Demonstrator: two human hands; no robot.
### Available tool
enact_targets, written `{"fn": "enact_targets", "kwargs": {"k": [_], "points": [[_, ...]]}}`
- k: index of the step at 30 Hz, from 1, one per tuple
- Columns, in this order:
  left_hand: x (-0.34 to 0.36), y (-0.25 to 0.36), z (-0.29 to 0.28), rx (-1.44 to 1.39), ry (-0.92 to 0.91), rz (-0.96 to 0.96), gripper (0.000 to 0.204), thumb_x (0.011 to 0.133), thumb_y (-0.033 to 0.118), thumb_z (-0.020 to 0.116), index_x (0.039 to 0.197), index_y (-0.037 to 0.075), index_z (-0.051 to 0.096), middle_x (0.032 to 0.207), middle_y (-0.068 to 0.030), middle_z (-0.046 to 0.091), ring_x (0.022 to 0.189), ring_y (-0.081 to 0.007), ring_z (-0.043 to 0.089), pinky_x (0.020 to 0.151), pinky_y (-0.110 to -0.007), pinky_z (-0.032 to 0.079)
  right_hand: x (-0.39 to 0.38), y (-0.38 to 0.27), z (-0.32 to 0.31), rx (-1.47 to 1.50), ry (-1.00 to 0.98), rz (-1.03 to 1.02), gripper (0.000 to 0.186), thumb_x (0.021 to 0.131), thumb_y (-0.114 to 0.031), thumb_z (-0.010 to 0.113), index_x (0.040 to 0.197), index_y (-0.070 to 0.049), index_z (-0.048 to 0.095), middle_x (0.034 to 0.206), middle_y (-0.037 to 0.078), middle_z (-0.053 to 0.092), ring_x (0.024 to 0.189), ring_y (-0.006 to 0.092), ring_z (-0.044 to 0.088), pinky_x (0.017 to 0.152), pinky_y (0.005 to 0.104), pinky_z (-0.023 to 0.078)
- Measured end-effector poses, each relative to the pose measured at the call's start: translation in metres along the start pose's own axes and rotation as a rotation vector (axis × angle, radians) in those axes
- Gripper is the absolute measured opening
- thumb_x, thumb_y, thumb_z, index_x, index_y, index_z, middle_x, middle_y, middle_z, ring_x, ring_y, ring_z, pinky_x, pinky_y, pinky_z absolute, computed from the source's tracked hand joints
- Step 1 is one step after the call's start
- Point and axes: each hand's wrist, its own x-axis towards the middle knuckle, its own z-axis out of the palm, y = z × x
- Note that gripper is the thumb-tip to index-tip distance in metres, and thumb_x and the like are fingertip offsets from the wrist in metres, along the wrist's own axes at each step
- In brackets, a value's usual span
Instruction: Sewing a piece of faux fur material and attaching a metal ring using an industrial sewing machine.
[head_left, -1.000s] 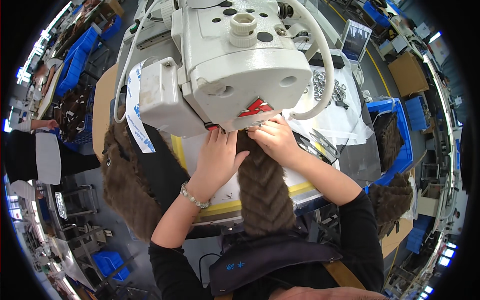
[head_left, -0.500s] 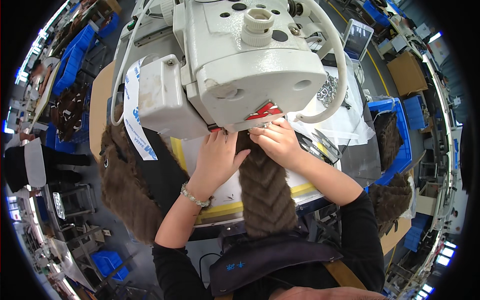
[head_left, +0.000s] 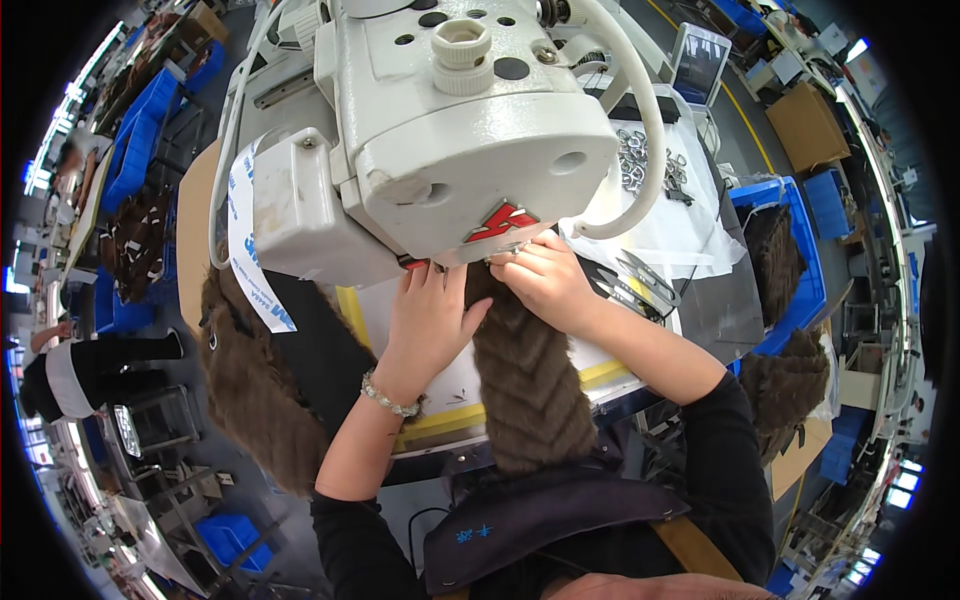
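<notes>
A brown fur strip [head_left: 530,390] with a chevron pattern runs from under the head of a white sewing machine [head_left: 480,165] toward my lap. My left hand [head_left: 430,325] lies flat on its left side, fingers stretched forward and thumb spread against the fur. The left fingertips are partly hidden beneath the machine head. From the right, my right hand [head_left: 550,285] grips the strip's far part with bent fingers, close under the machine. The needle area is hidden by the machine head.
Larger brown fur pieces [head_left: 265,400] hang at the table's left. To the right lie scissors [head_left: 640,290], white sheeting [head_left: 700,235] with metal rings [head_left: 633,160], and a blue bin [head_left: 800,270] holding fur. A screen [head_left: 698,62] stands behind. Another person [head_left: 75,380] is at far left.
The view has shifted slightly, so the machine appears lower and more to the left. Both hands stay at the strip in nearly the same pose. The person at far left has moved.
</notes>
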Motion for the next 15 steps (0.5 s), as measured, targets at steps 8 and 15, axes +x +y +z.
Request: {"fn": "enact_targets", "kwargs": {"k": [8,15], "points": [[-0.0010,0.0002,0.0007,0.017,0.025,0.025,0.064,0.079,0.030,0.071,0.134,0.011,0.046,0.115,-0.0168,0.054,0.105,-0.0344,0.052,0.089,-0.045,0.043,0.0021,-0.0043,-0.0011,0.031,-0.037,0.088,0.011,0.076,-0.005,0.069,0.080,-0.005,0.060,0.088,0.004,0.066,0.077,0.0184,0.062,0.082,0.0334,0.043],[0.0033,-0.0043,-0.0010,-0.010,0.020,0.017,0.053,0.078,0.033,0.070,0.126,0.018,0.055,0.107,-0.0147,0.058,0.092,-0.0336,0.058,0.079,-0.045,0.046,0.0064,-0.0051,-0.0038,0.118,0.003,0.203,0.012,0.075,-0.008,0.068,0.085,-0.009,0.061,0.080,0.003,0.059,0.079,0.0232,0.060,0.071,0.0364,0.044]]}}
